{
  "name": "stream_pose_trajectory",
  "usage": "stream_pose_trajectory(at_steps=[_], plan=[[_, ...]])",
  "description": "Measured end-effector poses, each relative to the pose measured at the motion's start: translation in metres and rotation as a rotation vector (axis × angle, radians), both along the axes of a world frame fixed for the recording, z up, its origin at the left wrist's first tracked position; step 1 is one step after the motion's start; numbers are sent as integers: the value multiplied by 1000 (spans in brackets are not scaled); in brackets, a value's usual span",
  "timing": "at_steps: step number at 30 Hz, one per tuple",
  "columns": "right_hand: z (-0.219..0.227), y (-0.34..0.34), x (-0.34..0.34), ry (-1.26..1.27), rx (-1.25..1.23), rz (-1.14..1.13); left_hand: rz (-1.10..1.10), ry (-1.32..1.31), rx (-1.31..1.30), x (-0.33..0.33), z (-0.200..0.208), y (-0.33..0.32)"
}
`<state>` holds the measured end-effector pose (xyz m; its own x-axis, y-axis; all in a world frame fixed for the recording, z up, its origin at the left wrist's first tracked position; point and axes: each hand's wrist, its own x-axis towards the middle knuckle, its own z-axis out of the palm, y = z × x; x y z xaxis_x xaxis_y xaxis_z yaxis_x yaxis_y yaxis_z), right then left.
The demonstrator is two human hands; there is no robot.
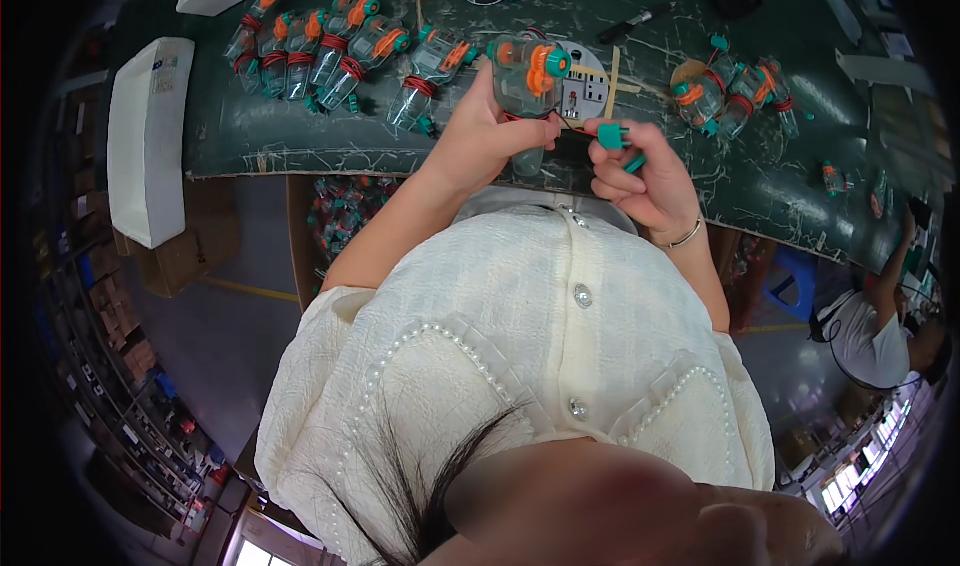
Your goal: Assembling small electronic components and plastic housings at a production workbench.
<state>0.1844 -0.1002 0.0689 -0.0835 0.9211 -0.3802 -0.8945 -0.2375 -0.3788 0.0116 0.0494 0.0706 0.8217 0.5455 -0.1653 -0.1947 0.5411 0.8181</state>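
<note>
Near the table's front edge, my left hand [480, 134] is closed round a clear plastic device [520, 88] with orange and green fittings and a red wire wound round it. My right hand [642, 178], just to its right, pinches a small green plug-like part [612, 137] between thumb and finger. Another green piece [634, 163] shows against its curled fingers. A thin dark wire seems to run between the device and the green part; where it ends I cannot tell. Just beyond my hands lies a grey panel with slots [585, 94] on a round white base.
Several similar clear devices [300, 51] lie in a row at the left, with more [735, 96] at the right. White trays [150, 146] stand at the edges. A black-handled tool [635, 24] lies at the back. Another person [870, 331] is at the far right.
</note>
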Motion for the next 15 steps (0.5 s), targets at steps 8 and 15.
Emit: stream_pose_trajectory(at_steps=[8,15], plan=[[10,12,-6,-1105,51,362,-35,-65,22,-5,0,11],[-18,33,-9,-1556,-45,-134,22,-108,57,-4,-5,14]])
